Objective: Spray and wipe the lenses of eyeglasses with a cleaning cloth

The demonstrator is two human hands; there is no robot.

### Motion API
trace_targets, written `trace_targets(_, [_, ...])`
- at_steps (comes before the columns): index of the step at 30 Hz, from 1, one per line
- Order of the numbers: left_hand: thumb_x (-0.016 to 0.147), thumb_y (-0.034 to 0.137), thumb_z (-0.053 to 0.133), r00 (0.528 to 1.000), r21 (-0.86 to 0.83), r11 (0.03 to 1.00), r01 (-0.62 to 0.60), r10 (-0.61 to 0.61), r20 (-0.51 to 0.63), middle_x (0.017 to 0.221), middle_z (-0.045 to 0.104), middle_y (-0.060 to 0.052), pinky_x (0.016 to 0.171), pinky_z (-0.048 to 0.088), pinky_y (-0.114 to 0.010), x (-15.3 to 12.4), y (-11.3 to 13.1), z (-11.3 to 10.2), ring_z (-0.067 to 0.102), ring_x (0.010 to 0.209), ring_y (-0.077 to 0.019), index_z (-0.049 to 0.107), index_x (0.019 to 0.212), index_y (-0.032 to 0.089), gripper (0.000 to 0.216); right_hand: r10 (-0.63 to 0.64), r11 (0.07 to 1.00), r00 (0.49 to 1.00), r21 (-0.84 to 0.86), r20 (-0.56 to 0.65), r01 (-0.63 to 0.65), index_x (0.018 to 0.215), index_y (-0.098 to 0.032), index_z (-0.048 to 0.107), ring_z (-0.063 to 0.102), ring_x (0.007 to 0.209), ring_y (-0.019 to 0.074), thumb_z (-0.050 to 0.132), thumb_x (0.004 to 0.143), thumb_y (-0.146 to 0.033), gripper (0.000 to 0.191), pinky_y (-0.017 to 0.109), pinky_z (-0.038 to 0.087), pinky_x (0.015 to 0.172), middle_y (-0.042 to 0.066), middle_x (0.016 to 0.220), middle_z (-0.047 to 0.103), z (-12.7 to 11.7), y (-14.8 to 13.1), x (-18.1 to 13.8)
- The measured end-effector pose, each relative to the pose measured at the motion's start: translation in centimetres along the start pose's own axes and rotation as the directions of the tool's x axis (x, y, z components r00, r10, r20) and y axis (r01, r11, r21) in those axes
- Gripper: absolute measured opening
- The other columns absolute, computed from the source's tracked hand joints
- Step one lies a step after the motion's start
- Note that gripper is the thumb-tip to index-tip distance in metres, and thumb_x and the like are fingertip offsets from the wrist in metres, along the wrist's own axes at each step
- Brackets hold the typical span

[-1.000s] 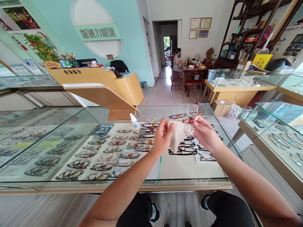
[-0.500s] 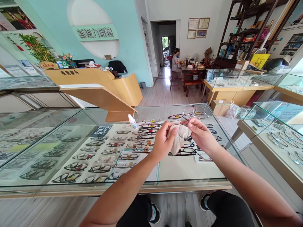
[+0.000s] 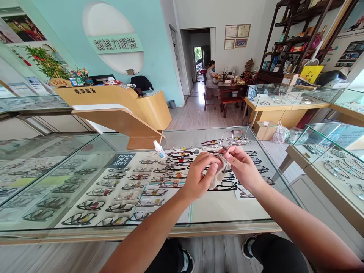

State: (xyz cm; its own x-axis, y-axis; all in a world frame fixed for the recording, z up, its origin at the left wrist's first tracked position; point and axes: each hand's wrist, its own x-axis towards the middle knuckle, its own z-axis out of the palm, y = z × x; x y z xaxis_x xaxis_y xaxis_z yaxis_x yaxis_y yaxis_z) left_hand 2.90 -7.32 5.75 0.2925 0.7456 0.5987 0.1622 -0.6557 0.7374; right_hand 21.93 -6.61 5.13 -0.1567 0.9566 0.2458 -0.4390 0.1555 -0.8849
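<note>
Above the glass display case (image 3: 204, 212), my right hand (image 3: 241, 165) grips a pair of eyeglasses (image 3: 227, 137) by the frame. One lens stands up above the fingers, and the other is covered by a light beige cleaning cloth (image 3: 218, 179). My left hand (image 3: 201, 174) is closed on the cloth, pressing it against the glasses between thumb and fingers. A small white spray bottle (image 3: 159, 149) stands on the case to the left of my hands. Rows of eyeglass frames (image 3: 119, 207) lie beneath the glass.
A wooden reception counter (image 3: 113, 121) stands beyond the case at left. Another glass case (image 3: 335, 159) is at my right. Farther back, a person (image 3: 212, 77) sits at a table. A cardboard box (image 3: 264, 130) and plastic bags (image 3: 280, 133) rest on the floor.
The cloth now wraps the lower lens, which showed bare half a second ago. My left hand has moved slightly lower, and the glasses have tilted a little.
</note>
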Motion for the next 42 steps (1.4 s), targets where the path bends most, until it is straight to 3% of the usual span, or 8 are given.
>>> trace_targets(4, [0.104, 0.045, 0.07, 0.996, -0.017, 0.998, 0.06, -0.061, -0.064, 0.088, 0.07, -0.006, 0.089, 0.047, -0.037, 0.0, -0.2, 0.3, 0.063, 0.088, -0.0246, 0.07, 0.088, 0.024, 0.026, 0.035, 0.999, 0.999, 0.034, 0.019, -0.036, 0.094, -0.03, 0.073, 0.067, 0.106, 0.0238, 0.091, 0.089, -0.048, 0.025, 0.038, 0.053, 0.097, 0.002, 0.111, 0.076, 0.4, -0.4, -0.3])
trace_targets(7, [0.093, 0.043, 0.085, 0.977, -0.128, 0.977, 0.173, -0.187, -0.105, 0.094, 0.068, -0.003, 0.085, 0.049, -0.033, -0.1, -0.7, 0.6, 0.062, 0.086, -0.0209, 0.063, 0.097, 0.024, 0.029, 0.054, 0.996, 0.998, 0.063, 0.044, -0.057, 0.093, -0.03, 0.072, 0.068, 0.104, 0.024, 0.091, 0.088, -0.048, 0.027, 0.039, 0.054, 0.095, 0.003, 0.111, 0.077, 0.6, -0.6, -0.4])
trace_targets(10, [0.092, 0.05, 0.084, 0.946, -0.229, 0.919, 0.321, -0.322, 0.035, 0.095, 0.069, -0.004, 0.081, 0.05, -0.031, 0.0, -0.9, 0.6, 0.064, 0.086, -0.0202, 0.065, 0.098, 0.023, 0.034, 0.056, 0.996, 0.997, 0.068, 0.054, -0.059, 0.093, -0.03, 0.072, 0.068, 0.103, 0.0245, 0.091, 0.088, -0.049, 0.028, 0.04, 0.054, 0.094, 0.003, 0.111, 0.077, 0.7, -0.8, -0.5])
trace_targets(13, [0.094, 0.058, 0.08, 0.925, -0.262, 0.889, 0.375, -0.342, 0.163, 0.086, 0.067, -0.004, 0.079, 0.048, -0.03, 0.3, -1.0, 0.5, 0.062, 0.082, -0.0198, 0.072, 0.091, 0.02, 0.039, 0.037, 0.998, 0.998, 0.055, 0.055, -0.04, 0.093, -0.03, 0.073, 0.068, 0.104, 0.0247, 0.091, 0.088, -0.049, 0.027, 0.039, 0.053, 0.094, 0.003, 0.111, 0.077, 0.7, -0.9, -0.5])
trace_targets(22, [0.077, 0.05, 0.098, 0.846, -0.553, 0.642, 0.531, -0.436, 0.306, 0.085, 0.068, -0.004, 0.069, 0.048, -0.027, 0.4, -1.2, 0.2, 0.06, 0.075, -0.0159, 0.076, 0.093, 0.018, 0.043, 0.074, 0.992, 0.994, 0.098, 0.083, -0.082, 0.096, -0.03, 0.076, 0.067, 0.105, 0.0236, 0.092, 0.088, -0.047, 0.025, 0.037, 0.052, 0.094, 0.002, 0.111, 0.077, 0.2, -1.0, -0.3])
trace_targets(27, [0.078, 0.046, 0.098, 0.845, -0.58, 0.618, 0.53, -0.437, 0.307, 0.087, 0.071, -0.005, 0.069, 0.049, -0.026, 0.3, -1.3, 0.3, 0.061, 0.075, -0.0153, 0.08, 0.101, 0.018, 0.04, 0.082, 0.99, 0.993, 0.109, 0.088, -0.091, 0.096, -0.03, 0.076, 0.065, 0.102, 0.0219, 0.092, 0.087, -0.047, 0.025, 0.035, 0.052, 0.092, 0.001, 0.108, 0.074, 0.1, -0.6, -0.1])
trace_targets(34, [0.082, 0.047, 0.096, 0.881, -0.571, 0.683, 0.456, -0.437, 0.182, 0.092, 0.073, -0.005, 0.076, 0.049, -0.025, 0.9, -1.2, -0.5, 0.064, 0.084, -0.0162, 0.081, 0.106, 0.016, 0.042, -0.095, 0.967, 0.991, -0.229, 0.098, 0.115, 0.104, -0.03, 0.075, 0.064, 0.102, 0.0198, 0.082, 0.098, -0.044, 0.017, 0.035, 0.052, 0.092, 0.002, 0.111, 0.071, -0.8, -0.8, 0.2])
trace_targets(42, [0.086, 0.047, 0.092, 0.903, -0.528, 0.741, 0.414, -0.41, 0.132, 0.094, 0.072, -0.004, 0.08, 0.05, -0.025, 0.9, -1.5, -0.6, 0.063, 0.087, -0.0154, 0.078, 0.103, 0.017, 0.038, -0.387, 0.68, 0.905, -0.609, 0.175, 0.408, 0.099, -0.028, 0.075, 0.07, 0.108, 0.0236, 0.073, 0.104, -0.029, 0.006, 0.04, 0.054, 0.093, 0.004, 0.107, 0.076, -0.9, -1.0, -0.1])
